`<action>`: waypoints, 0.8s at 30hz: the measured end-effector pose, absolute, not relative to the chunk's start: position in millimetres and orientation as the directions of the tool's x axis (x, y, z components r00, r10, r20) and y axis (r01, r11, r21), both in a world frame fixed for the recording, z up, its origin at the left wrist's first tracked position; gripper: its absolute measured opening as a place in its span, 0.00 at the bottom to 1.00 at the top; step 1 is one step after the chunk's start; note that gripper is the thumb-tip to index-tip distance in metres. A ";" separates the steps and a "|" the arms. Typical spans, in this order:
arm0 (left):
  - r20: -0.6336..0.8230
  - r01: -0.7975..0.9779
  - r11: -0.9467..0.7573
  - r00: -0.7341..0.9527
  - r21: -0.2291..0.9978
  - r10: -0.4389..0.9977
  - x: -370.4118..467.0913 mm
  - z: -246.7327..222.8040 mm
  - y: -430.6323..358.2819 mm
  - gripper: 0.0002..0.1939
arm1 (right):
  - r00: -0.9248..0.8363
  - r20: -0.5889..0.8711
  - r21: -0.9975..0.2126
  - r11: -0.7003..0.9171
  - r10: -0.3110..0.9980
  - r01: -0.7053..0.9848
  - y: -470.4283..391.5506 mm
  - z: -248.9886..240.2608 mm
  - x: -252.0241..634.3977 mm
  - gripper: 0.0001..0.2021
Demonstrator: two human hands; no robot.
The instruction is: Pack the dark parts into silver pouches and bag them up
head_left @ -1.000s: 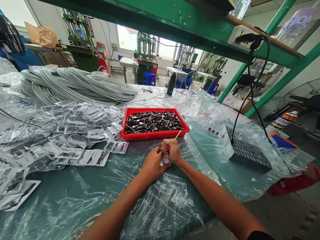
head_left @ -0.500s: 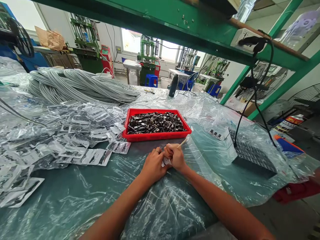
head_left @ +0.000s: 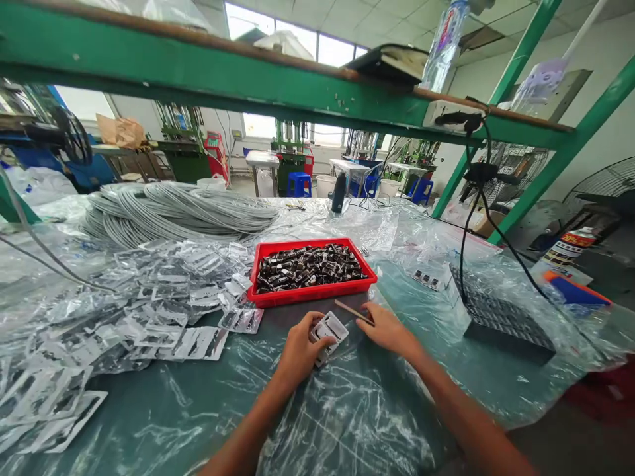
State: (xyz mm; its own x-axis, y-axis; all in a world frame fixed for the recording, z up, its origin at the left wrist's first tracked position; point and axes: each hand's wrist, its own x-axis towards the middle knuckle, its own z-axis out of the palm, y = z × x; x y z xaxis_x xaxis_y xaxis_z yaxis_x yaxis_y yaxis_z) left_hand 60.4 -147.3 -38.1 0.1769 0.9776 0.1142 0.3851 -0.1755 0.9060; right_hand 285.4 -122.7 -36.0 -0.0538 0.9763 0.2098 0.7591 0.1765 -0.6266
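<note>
Between thumb and fingers, my left hand [head_left: 301,342] grips a small clear plastic packet [head_left: 329,334] with dark thin parts in it. My right hand [head_left: 385,326], to the right of the packet and apart from it, pinches a thin wooden stick [head_left: 353,312] that points up and left. Just beyond both hands sits a red tray [head_left: 317,291] full of small dark metal pieces [head_left: 310,266]. Many similar packets [head_left: 163,311] lie in a loose heap to the left of the tray.
A coil of grey cable [head_left: 173,211] lies at the back left. Behind the tray stands a dark bottle [head_left: 338,193]. To the right are a box of dark pieces [head_left: 510,324], hanging black cables and a spray can [head_left: 570,248]. A green shelf beam [head_left: 297,86] crosses overhead.
My hands have moved apart; the right one has drawn back to the right with the stick, and the packet in my left hand now shows fully. The view has tilted up.
</note>
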 end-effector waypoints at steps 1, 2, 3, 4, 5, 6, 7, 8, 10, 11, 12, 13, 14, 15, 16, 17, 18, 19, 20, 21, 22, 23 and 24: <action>0.121 0.326 -0.161 0.139 0.931 0.983 58.4 -35.1 -144.2 0.18 | -0.079 0.325 -0.517 0.247 0.943 0.819 -127.0 -35.3 280.1 0.10; 0.136 0.281 -0.159 0.100 0.946 0.986 56.8 -31.8 -140.1 0.19 | -0.124 0.434 -0.425 0.324 0.892 0.845 -130.7 -32.6 271.4 0.14; 0.156 0.246 -0.165 0.059 0.955 0.986 55.7 -28.0 -134.9 0.20 | -0.185 0.523 -0.346 0.406 0.832 0.846 -133.1 -27.9 259.7 0.16; 0.177 0.215 -0.176 0.014 0.961 0.984 55.2 -23.7 -128.7 0.21 | -0.254 0.586 -0.281 0.486 0.770 0.828 -133.4 -21.5 246.0 0.17; 0.201 0.184 -0.193 -0.030 0.964 0.979 55.2 -19.0 -121.5 0.22 | -0.317 0.624 -0.229 0.555 0.715 0.800 -131.1 -13.9 231.1 0.18; 0.227 0.147 -0.215 -0.072 0.965 0.971 55.7 -14.1 -113.5 0.23 | -0.362 0.646 -0.193 0.603 0.672 0.774 -125.9 -5.7 216.0 0.19; 0.248 0.101 -0.237 -0.118 0.966 0.962 56.5 -9.1 -104.6 0.23 | -0.384 0.659 -0.173 0.628 0.646 0.758 -118.0 2.2 201.5 0.20; 0.261 0.053 -0.256 -0.169 0.965 0.951 57.3 -4.3 -95.2 0.23 | -0.382 0.669 -0.175 0.635 0.638 0.753 -107.7 9.4 188.3 0.20; 0.278 -0.029 -0.298 -0.279 0.954 0.919 57.6 4.2 -75.3 0.22 | -0.327 0.684 -0.242 0.626 0.652 0.741 -82.9 20.1 167.9 0.20; 0.281 -0.059 -0.316 -0.325 0.947 0.903 56.7 7.7 -65.4 0.21 | -0.283 0.690 -0.300 0.620 0.666 0.725 -70.0 23.5 161.0 0.19; 0.283 -0.081 -0.331 -0.354 0.940 0.891 54.8 10.7 -56.1 0.19 | -0.234 0.693 -0.366 0.613 0.682 0.700 -57.7 25.8 156.3 0.17; 0.288 -0.097 -0.343 -0.363 0.934 0.886 52.1 13.4 -47.6 0.18 | -0.186 0.692 -0.432 0.607 0.697 0.667 -46.7 27.3 153.6 0.16; 0.295 -0.108 -0.350 -0.345 0.931 0.891 48.8 15.6 -40.3 0.18 | -0.140 0.687 -0.495 0.600 0.713 0.628 -37.2 28.2 152.7 0.13; 0.297 -0.122 -0.347 -0.308 0.930 0.904 45.1 17.4 -34.3 0.19 | -0.102 0.678 -0.552 0.595 0.728 0.584 -29.3 28.7 153.1 0.11; 0.295 -0.136 -0.337 -0.257 0.932 0.920 41.3 18.7 -29.5 0.20 | -0.074 0.667 -0.601 0.593 0.742 0.536 -23.1 29.1 154.7 0.08; 0.292 -0.148 -0.326 -0.208 0.934 0.933 37.9 19.5 -25.8 0.21 | -0.054 0.658 -0.641 0.596 0.752 0.484 -18.2 29.3 157.1 0.07; 0.288 -0.154 -0.313 -0.165 0.937 0.943 34.8 19.7 -23.0 0.23 | -0.045 0.650 -0.673 0.602 0.759 0.430 -14.4 29.3 160.0 0.06; 0.279 -0.155 -0.298 -0.133 0.942 0.951 32.4 19.3 -20.7 0.24 | -0.045 0.645 -0.696 0.610 0.763 0.379 -11.4 29.1 163.3 0.06; 0.267 -0.148 -0.283 -0.115 0.948 0.957 30.6 18.3 -18.7 0.24 | -0.051 0.641 -0.711 0.618 0.766 0.335 -8.8 28.4 166.8 0.06; 0.257 -0.130 -0.270 -0.113 0.954 0.960 29.3 16.7 -16.8 0.25 | -0.059 0.638 -0.721 0.623 0.768 0.304 -6.5 27.3 170.5 0.05; 0.247 -0.102 -0.260 -0.120 0.960 0.961 28.5 14.7 -14.9 0.25 | -0.068 0.630 -0.731 0.620 0.774 0.287 -4.1 25.8 174.4 0.05; 0.240 -0.067 -0.251 -0.137 0.966 0.961 27.9 12.6 -13.0 0.24 | -0.079 0.612 -0.743 0.607 0.787 0.283 -1.5 23.8 178.6 0.05; 0.234 -0.031 -0.242 -0.159 0.970 0.959 27.4 10.5 -11.2 0.23 | -0.095 0.586 -0.758 0.585 0.805 0.288 1.2 21.5 182.9 0.07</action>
